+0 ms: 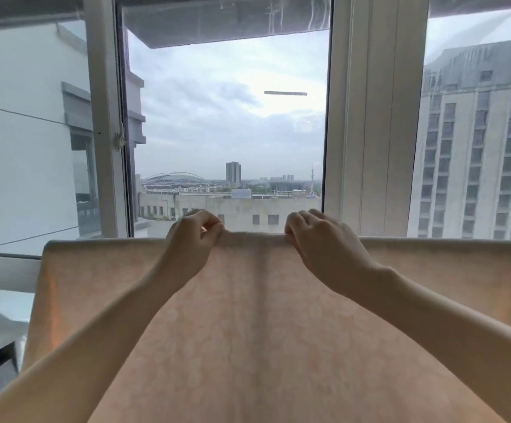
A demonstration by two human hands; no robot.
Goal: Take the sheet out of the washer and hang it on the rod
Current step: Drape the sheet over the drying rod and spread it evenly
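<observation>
At the window (pixel 342 117): peach sheet (pixel 263 315) hangs spread wide, top edge level.
Left hand (pixel 191 236): fingers curled, pinching the sheet's top edge.
Right hand (pixel 318 239): fingers curled, gripping the same edge, near the left.

No readable text, label, number or sign on any surface in view.
</observation>
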